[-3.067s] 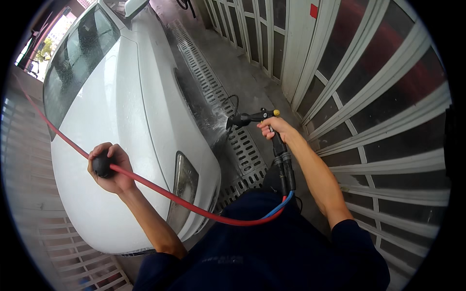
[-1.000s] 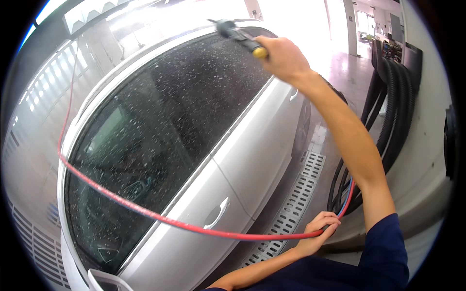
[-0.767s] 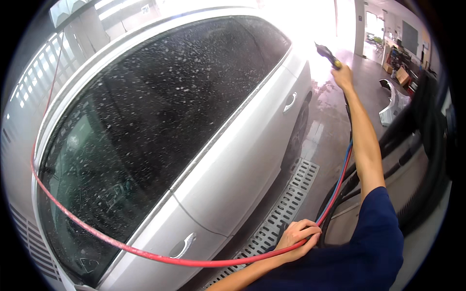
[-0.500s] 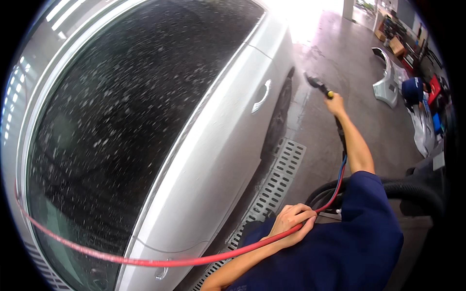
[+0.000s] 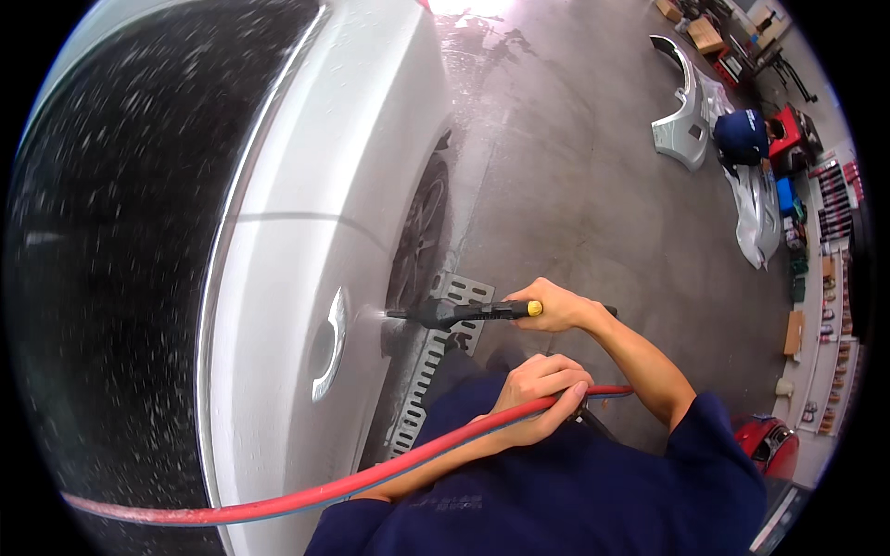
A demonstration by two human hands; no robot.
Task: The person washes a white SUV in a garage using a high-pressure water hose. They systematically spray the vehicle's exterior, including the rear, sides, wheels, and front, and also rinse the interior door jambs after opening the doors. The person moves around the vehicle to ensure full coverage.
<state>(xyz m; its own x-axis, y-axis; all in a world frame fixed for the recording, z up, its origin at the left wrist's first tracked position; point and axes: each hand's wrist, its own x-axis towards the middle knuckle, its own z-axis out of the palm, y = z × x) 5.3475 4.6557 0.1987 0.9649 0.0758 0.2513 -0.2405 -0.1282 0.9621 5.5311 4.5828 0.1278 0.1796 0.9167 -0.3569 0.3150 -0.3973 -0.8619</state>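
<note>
My right hand (image 5: 561, 306) is wrapped around the handle of a black spray gun (image 5: 445, 315) with a yellow end piece. The gun's nozzle points left at the side of a wet silver car (image 5: 297, 176), a little way off the panel, and a small burst of mist shows at its tip. Just left of that spot is the chrome door handle (image 5: 331, 347). Closed round a red hose (image 5: 371, 474) with a thin blue line along it, my left hand (image 5: 542, 394) stays close to my body. The hose runs left across the car's droplet-covered dark window (image 5: 111, 278).
A slotted metal drain grate (image 5: 422, 385) runs along the floor beside the car's wheel (image 5: 422, 222). On the far right a person in a dark cap (image 5: 742, 137) is by silver bumper covers (image 5: 684, 120). Stocked shelves (image 5: 839, 278) line the right wall.
My view has shifted along the car. My right arm has bent, bringing the spray gun from pointing far ahead to pointing left at the car's side. My left hand still holds the hose.
</note>
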